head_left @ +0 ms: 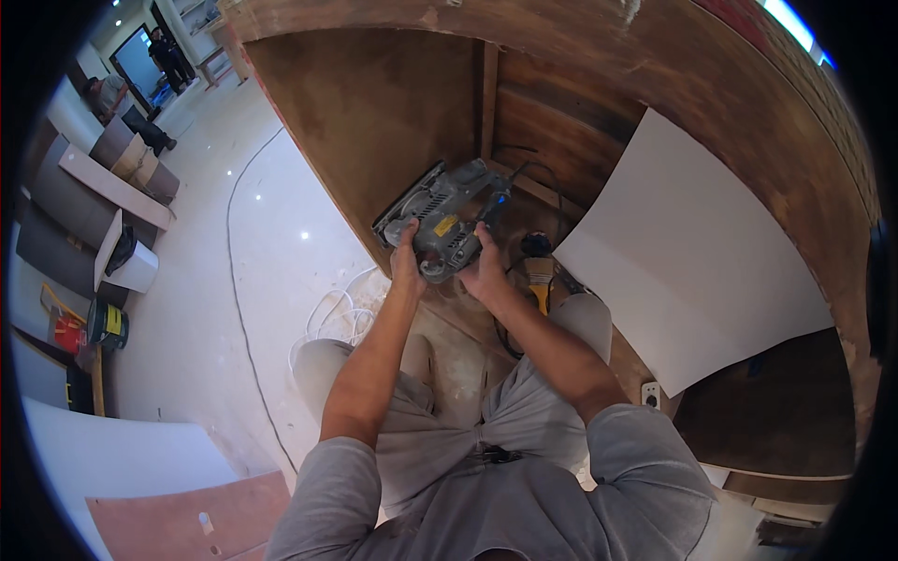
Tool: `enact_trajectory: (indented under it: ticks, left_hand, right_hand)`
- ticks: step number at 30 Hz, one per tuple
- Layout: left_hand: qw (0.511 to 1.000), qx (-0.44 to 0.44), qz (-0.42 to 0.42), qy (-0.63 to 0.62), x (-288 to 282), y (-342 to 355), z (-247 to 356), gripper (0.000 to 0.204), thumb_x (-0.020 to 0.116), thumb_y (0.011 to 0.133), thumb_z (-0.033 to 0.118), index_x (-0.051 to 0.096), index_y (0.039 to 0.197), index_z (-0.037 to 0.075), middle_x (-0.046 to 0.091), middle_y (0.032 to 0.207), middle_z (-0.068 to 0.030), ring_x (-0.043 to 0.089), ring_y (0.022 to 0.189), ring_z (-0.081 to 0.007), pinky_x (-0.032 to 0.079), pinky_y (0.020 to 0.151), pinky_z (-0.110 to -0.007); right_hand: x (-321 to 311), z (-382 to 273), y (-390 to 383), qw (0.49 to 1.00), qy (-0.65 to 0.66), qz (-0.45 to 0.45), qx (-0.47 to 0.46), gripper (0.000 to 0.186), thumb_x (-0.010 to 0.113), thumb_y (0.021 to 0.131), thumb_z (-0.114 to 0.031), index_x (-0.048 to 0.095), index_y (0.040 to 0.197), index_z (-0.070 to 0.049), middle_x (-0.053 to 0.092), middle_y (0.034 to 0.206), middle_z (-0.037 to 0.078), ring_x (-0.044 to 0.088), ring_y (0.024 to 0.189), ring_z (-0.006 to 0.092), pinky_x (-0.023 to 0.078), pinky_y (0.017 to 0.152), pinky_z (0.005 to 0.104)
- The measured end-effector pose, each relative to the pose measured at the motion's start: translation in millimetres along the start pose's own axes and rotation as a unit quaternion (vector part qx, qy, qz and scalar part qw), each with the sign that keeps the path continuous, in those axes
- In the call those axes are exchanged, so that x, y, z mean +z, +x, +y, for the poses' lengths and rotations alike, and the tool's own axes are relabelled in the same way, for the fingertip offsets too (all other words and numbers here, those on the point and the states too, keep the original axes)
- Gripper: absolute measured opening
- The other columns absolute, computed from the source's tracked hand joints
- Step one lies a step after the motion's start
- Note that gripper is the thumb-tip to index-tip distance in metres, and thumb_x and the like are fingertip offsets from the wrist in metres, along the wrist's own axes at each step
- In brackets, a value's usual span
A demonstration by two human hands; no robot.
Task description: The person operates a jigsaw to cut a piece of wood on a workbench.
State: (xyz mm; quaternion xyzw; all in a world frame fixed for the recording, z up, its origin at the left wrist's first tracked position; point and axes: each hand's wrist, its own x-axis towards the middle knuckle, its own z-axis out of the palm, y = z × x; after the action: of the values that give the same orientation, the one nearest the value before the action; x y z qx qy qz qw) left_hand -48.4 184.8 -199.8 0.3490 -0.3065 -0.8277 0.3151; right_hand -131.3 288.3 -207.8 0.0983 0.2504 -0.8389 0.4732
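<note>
Both my hands hold a grey electric sheet sander [449, 222], tilted so that its flat pad faces the brown wooden side panel [365, 117] of a cabinet. My left hand [408, 262] grips the near left part of the body, thumb on top. Around the near right end, by the handle, my right hand [484, 269] is closed. Whether the pad touches the panel I cannot tell. A dark cord [559, 201] loops beyond the sander. Just right of my right hand lies a paintbrush [540, 280] with a yellow handle.
A large white sheet [697, 252] leans across the cabinet's right side. White cable coils [341, 318] lie beside my left knee, and a long dark cable [232, 252] crosses the floor. Buckets [108, 323] and boards [112, 182] stand at far left, near another person [117, 98].
</note>
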Motion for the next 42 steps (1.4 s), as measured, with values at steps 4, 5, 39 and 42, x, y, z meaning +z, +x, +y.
enact_trajectory:
  ticks: [4, 5, 39, 42]
  left_hand:
    - [1.0, -0.004, -0.016, -0.018, -1.2, 0.7, 1.3, 0.051, 0.073, 0.08, 0.035, 0.055, 0.116, 0.004, 0.061, 0.101, -0.0073, 0.06, 0.083, -0.0192, 0.049, 0.063, -0.032]
    - [1.0, -0.005, -0.017, -0.016, 1.6, -1.8, 1.6, 0.051, 0.073, 0.08, 0.035, 0.055, 0.116, 0.004, 0.061, 0.101, -0.0073, 0.06, 0.083, -0.0192, 0.049, 0.063, -0.032]
    - [0.99, -0.092, -0.022, -0.105, 13.5, 62.4, -48.4, 0.059, 0.077, 0.074, 0.026, 0.053, 0.119, -0.003, 0.059, 0.112, -0.0144, 0.061, 0.096, -0.0268, 0.052, 0.082, -0.04]
    - [0.994, 0.049, -0.082, -0.049, 37.0, 85.0, -97.4, 0.059, 0.077, 0.074, 0.025, 0.053, 0.12, -0.003, 0.059, 0.113, -0.014, 0.06, 0.098, -0.0267, 0.051, 0.085, -0.04]
  right_hand:
    - [-1.0, -1.3, 2.4, 1.0, 0.001, -0.018, -0.008, 0.043, 0.055, 0.094, -0.041, 0.048, 0.123, -0.01, 0.055, 0.124, 0.01, 0.052, 0.116, 0.0283, 0.039, 0.1, 0.0483]
    - [-1.6, -1.9, 2.4, 1.0, -0.001, -0.025, -0.008, 0.042, 0.055, 0.094, -0.041, 0.048, 0.122, -0.01, 0.055, 0.124, 0.009, 0.052, 0.116, 0.028, 0.039, 0.1, 0.0485]
    - [-49.1, 11.5, 86.2, 0.939, -0.186, 0.152, -0.247, 0.06, 0.076, 0.079, -0.028, 0.049, 0.129, -0.008, 0.057, 0.12, 0.005, 0.057, 0.107, 0.0239, 0.049, 0.089, 0.0394]
    - [-113.9, -39.9, 143.3, 0.748, -0.484, 0.094, -0.444, 0.055, 0.075, 0.079, -0.024, 0.052, 0.126, -0.009, 0.057, 0.12, 0.005, 0.058, 0.106, 0.0225, 0.049, 0.089, 0.0388]
